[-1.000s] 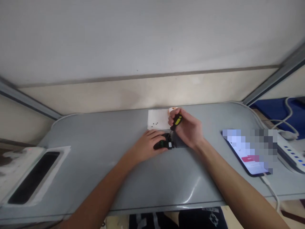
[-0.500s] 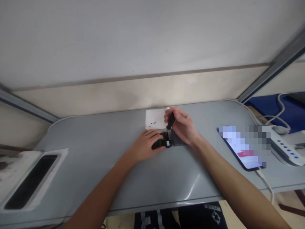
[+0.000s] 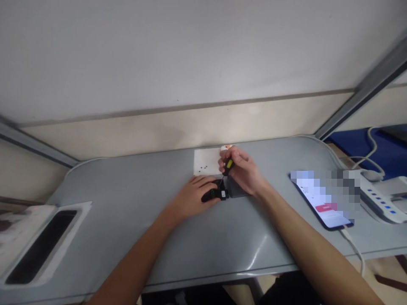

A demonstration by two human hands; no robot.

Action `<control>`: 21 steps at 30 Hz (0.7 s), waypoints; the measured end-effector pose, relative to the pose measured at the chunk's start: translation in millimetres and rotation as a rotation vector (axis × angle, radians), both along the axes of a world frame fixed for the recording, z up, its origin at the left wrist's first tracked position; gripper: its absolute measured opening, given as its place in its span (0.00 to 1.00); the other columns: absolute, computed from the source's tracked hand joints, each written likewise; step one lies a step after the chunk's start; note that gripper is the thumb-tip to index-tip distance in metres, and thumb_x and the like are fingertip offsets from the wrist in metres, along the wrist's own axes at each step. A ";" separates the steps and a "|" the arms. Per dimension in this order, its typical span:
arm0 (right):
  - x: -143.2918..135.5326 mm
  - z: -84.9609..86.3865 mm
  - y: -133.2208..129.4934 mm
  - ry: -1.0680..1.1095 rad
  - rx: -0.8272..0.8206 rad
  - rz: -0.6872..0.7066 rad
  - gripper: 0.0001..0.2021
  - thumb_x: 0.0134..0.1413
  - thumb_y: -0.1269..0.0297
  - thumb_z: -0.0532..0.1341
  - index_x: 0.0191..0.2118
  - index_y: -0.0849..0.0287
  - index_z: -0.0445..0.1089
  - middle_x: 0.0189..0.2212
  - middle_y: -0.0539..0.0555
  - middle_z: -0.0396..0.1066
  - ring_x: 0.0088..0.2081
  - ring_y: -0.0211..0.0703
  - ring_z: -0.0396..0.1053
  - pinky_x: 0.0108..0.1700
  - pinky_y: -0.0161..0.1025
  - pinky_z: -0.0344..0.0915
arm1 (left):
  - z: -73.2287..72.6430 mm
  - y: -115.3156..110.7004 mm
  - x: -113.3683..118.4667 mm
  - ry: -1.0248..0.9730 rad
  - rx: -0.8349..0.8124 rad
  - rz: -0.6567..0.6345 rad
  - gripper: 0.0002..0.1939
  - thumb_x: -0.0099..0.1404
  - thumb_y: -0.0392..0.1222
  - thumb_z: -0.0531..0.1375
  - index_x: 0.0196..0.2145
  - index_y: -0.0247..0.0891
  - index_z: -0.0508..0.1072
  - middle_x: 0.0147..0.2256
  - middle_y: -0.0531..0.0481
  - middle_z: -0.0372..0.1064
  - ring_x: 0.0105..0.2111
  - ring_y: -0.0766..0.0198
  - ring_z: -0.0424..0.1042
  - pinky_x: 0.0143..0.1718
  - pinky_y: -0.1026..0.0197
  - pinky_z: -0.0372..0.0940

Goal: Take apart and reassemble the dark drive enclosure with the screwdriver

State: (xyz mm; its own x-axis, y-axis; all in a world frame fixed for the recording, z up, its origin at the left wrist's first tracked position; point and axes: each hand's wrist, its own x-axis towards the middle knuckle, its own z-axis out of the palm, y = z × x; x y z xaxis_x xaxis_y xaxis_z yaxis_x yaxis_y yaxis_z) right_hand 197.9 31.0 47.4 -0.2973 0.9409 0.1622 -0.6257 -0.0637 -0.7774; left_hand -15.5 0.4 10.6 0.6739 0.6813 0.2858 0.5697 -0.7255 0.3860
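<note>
My right hand (image 3: pixel 243 169) is closed around a screwdriver (image 3: pixel 228 166) with a black and yellow handle. Its thin shaft points down and left onto a small black device (image 3: pixel 211 194) that bears a white label and a bit of green. Thumb and fingers of my left hand (image 3: pixel 193 195) grip this device on the table. A dark grey flat piece (image 3: pixel 237 189) lies just right of it, partly under my right hand. Behind sits a white sheet (image 3: pixel 206 159) with several tiny dark specks, which look like screws. An orange and white item (image 3: pixel 226 148) shows beyond my right fingers.
A lit phone (image 3: pixel 321 203), partly blurred out, lies on the right with a white cable (image 3: pixel 352 243) plugged in. Beside it is a white power strip (image 3: pixel 381 203). On the left, a long black object (image 3: pixel 41 248) rests on white paper. A wall panel (image 3: pixel 190 123) closes the table's back.
The screwdriver handle has turned in my right hand, so that its yellow part now shows. My left hand stays on the device. The view has shifted slightly.
</note>
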 end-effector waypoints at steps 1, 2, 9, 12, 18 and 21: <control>0.1 -0.5 -0.3 -0.009 0.013 -0.012 0.18 0.56 0.51 0.71 0.32 0.55 0.64 0.35 0.49 0.66 0.32 0.37 0.66 0.33 0.37 0.62 | 0.2 0.0 0.0 0.002 0.001 -0.001 0.10 0.71 0.47 0.65 0.47 0.43 0.77 0.55 0.46 0.75 0.56 0.53 0.73 0.60 0.46 0.66; -0.4 -0.9 -0.4 -0.021 0.020 -0.027 0.20 0.57 0.51 0.71 0.32 0.55 0.61 0.32 0.48 0.64 0.29 0.35 0.64 0.31 0.36 0.60 | 0.5 0.0 0.0 0.004 0.001 -0.001 0.10 0.71 0.47 0.64 0.47 0.43 0.77 0.56 0.46 0.74 0.56 0.53 0.73 0.60 0.46 0.66; -7.7 -0.5 -1.7 -0.133 0.083 -0.110 0.22 0.63 0.41 0.62 0.32 0.54 0.59 0.23 0.43 0.50 0.22 0.32 0.44 0.25 0.35 0.47 | 1.5 0.4 -1.0 0.032 0.007 -0.002 0.11 0.72 0.49 0.64 0.48 0.43 0.76 0.57 0.45 0.74 0.57 0.53 0.72 0.60 0.46 0.66; -7.8 1.5 -3.3 -0.148 0.078 -0.103 0.22 0.63 0.40 0.62 0.33 0.54 0.61 0.22 0.43 0.48 0.22 0.33 0.43 0.25 0.36 0.46 | 1.2 0.1 -1.4 0.031 0.011 0.001 0.11 0.72 0.49 0.64 0.48 0.43 0.77 0.56 0.46 0.74 0.56 0.53 0.72 0.60 0.46 0.66; -1.7 8.1 -3.7 -0.041 -0.011 0.002 0.19 0.65 0.43 0.60 0.40 0.55 0.73 0.27 0.49 0.60 0.27 0.38 0.58 0.31 0.39 0.59 | 1.5 -0.6 -1.6 0.027 -0.007 0.005 0.11 0.72 0.48 0.64 0.48 0.43 0.77 0.56 0.46 0.74 0.56 0.53 0.72 0.60 0.46 0.67; 1.6 9.1 -3.9 -0.011 -0.007 0.027 0.13 0.60 0.53 0.68 0.34 0.57 0.71 0.35 0.52 0.66 0.34 0.39 0.66 0.36 0.40 0.63 | 1.2 -0.5 -1.2 0.036 -0.007 0.004 0.11 0.72 0.48 0.63 0.49 0.44 0.77 0.57 0.46 0.73 0.57 0.53 0.72 0.60 0.46 0.66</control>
